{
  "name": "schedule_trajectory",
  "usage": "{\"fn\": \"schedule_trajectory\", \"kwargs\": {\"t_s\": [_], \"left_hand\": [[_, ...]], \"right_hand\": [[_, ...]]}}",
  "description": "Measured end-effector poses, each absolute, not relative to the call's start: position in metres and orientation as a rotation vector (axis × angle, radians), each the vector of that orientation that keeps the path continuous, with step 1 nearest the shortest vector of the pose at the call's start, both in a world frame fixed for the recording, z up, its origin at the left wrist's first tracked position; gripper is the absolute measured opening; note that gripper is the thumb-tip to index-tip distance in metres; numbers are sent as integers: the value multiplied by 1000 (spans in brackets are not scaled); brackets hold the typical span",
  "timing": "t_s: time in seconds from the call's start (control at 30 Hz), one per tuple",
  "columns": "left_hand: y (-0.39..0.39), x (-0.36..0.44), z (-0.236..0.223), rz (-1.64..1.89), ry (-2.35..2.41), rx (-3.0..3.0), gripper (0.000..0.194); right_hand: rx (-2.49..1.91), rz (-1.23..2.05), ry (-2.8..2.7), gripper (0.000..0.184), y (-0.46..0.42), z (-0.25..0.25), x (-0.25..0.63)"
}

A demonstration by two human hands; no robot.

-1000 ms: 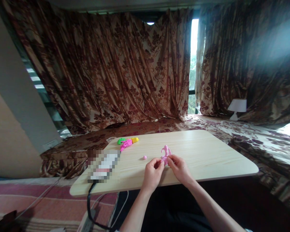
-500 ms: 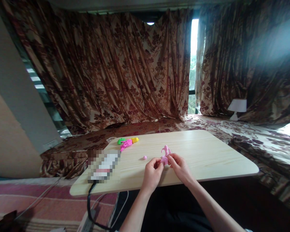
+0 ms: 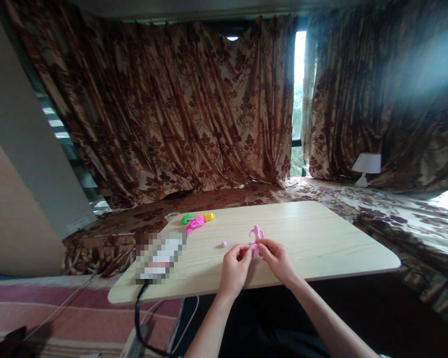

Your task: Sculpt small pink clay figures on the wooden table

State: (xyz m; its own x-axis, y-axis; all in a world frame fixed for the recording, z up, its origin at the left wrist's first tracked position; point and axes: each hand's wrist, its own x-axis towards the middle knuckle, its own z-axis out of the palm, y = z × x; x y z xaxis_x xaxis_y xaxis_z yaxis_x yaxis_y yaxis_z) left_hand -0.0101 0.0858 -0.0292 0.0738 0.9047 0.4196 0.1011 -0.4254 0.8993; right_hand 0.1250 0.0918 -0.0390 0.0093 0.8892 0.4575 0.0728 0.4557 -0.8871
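Note:
Close to the table's near edge, my left hand pinches the left side of a small light-pink figure that looks like modelling clay. The fingers of my right hand close on its right side. A rounded top and a thin curved arm rise beyond my fingertips, and a wider flat piece shows between them. Part of the figure is hidden by my fingers. To the left, apart from both hands, a small light-pink ball rests on the table.
On the wooden-topped table, green, magenta and yellow pieces lie together at the far left. A blurred-out device with a black cable is at the left edge. A white lamp stands on the ledge behind.
My hands stay in nearly the same place. The flat lower piece of the pink figure has tilted slightly, and my right fingers have shifted a little left over it.

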Motion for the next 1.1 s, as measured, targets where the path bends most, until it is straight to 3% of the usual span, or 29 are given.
{"fn": "schedule_trajectory", "kwargs": {"t_s": [0.37, 0.73, 1.1], "left_hand": [[86, -9, -32, 1434, 1017, 1606, 12], [153, -12, 30, 1558, 1058, 1678, 20], [193, -3, 0, 1381, 1018, 1650, 16]], "right_hand": [[-809, 854, -1405, 14, 91, -43, 122], [-1049, 202, -1512, 9, 148, 13, 156], [-1098, 54, -1654, 13, 170, -9, 150]]}}
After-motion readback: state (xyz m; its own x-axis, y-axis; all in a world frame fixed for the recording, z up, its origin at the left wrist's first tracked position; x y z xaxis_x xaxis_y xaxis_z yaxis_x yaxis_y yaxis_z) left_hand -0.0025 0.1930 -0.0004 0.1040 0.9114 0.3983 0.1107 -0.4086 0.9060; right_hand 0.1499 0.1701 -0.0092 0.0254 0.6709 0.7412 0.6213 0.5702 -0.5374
